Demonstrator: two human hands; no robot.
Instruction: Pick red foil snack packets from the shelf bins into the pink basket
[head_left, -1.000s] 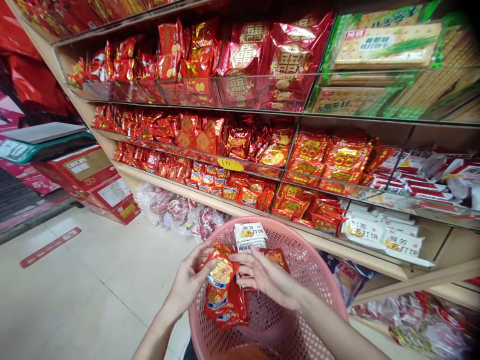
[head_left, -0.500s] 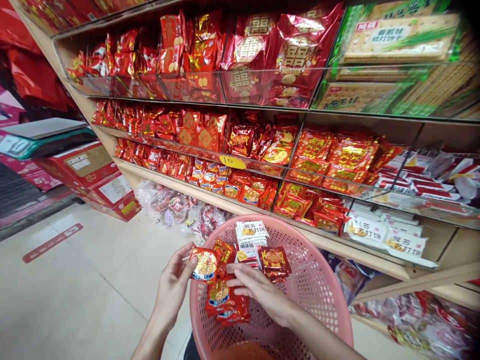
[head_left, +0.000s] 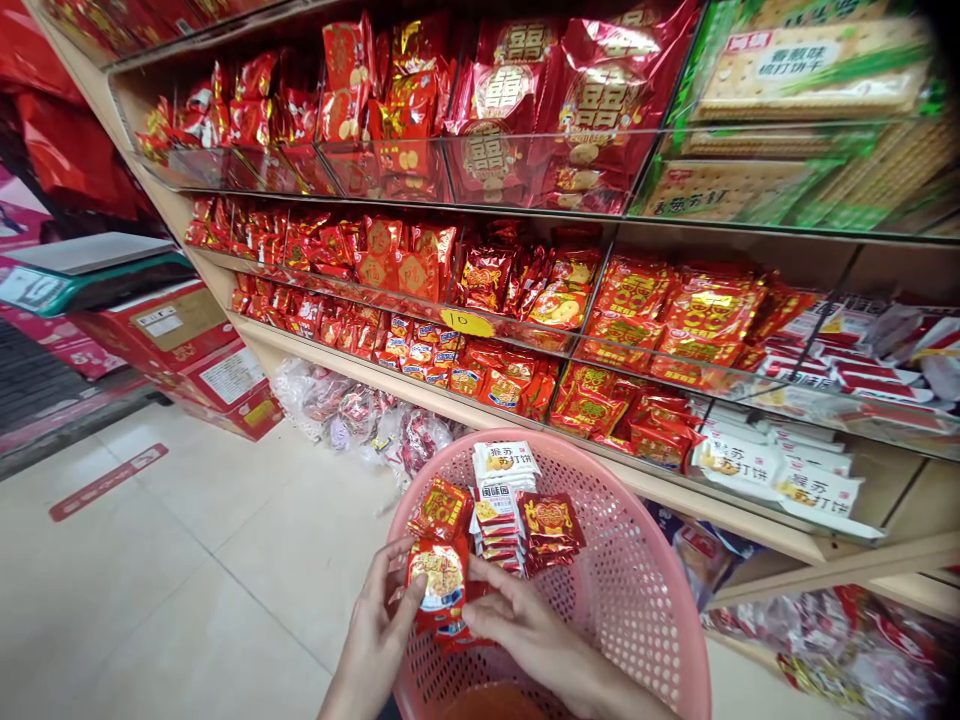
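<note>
A red snack packet [head_left: 436, 580] with a pale picture and a blue strip lies on a small pile of red packets in the pink basket [head_left: 652, 570]. My left hand [head_left: 386, 610] pinches its left side, thumb on top. From the right, my right hand [head_left: 517, 615] curls its fingers and thumb against the packet's edge; its fingertips are partly hidden. Just above sits another red packet [head_left: 441, 508] with gold print. Beside it are a row of white cracker packets [head_left: 499, 505] and a stack of dark red packets [head_left: 551, 525].
Behind the basket rises a shelf [head_left: 337, 365] with clear dividers, full of red, white and green snack packs. A yellow tag [head_left: 466, 322] reads 10. Plastic bags [head_left: 360, 415] lie under the shelf. Red cartons [head_left: 217, 365] and a scale [head_left: 82, 270] stand at left.
My left hand has brought the red packet down and right onto the pile. My right hand has moved lower, to the packet's right edge, uncovering the white packets.
</note>
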